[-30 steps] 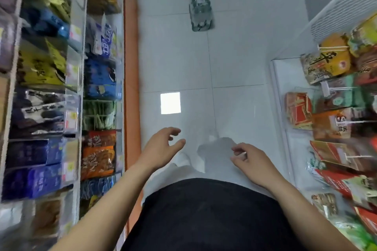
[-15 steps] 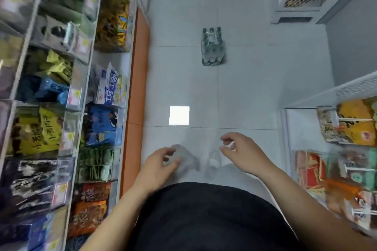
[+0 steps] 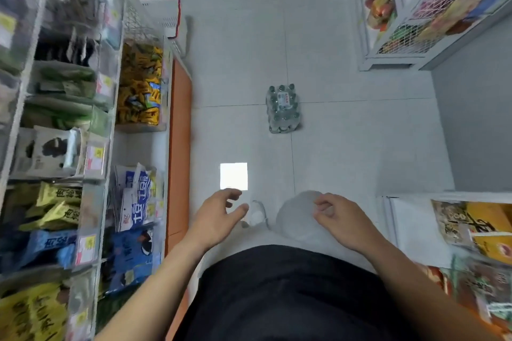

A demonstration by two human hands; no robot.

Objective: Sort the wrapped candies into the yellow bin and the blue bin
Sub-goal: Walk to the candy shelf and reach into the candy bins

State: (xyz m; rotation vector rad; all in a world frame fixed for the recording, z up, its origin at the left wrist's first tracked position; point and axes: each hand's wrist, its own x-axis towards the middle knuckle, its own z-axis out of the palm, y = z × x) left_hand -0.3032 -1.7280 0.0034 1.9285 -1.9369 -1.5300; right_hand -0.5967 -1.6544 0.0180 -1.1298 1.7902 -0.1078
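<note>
We hold both hands out in front of our waist, over the floor (image 3: 346, 133), and neither one has anything in it. Our left hand (image 3: 219, 218) is loosely spread, thumb and fingers curved and well apart from each other, touching nothing. Our right hand (image 3: 342, 220) is half curled, the fingers bent in toward the palm but not closed on anything. The two hands are well apart, with our pale trouser leg and one shoe (image 3: 256, 214) showing between them.

We see no wrapped candies sorted or in hand, and we cannot pick out a yellow bin or a blue bin; the nearest thing is a clear box of yellow wrapped packets (image 3: 140, 85) on the left shelf (image 3: 180, 146), which we cannot identify for certain.

The aisle runs open ahead, edged by the orange-faced left shelf and a white rack (image 3: 388, 227) just beside our right wrist. One shrink-wrapped pack of bottles (image 3: 283, 108) stands in the middle of the floor. A second rack with wire mesh (image 3: 401, 44) stands far right, and one white basket (image 3: 169, 18) sits far left.
</note>
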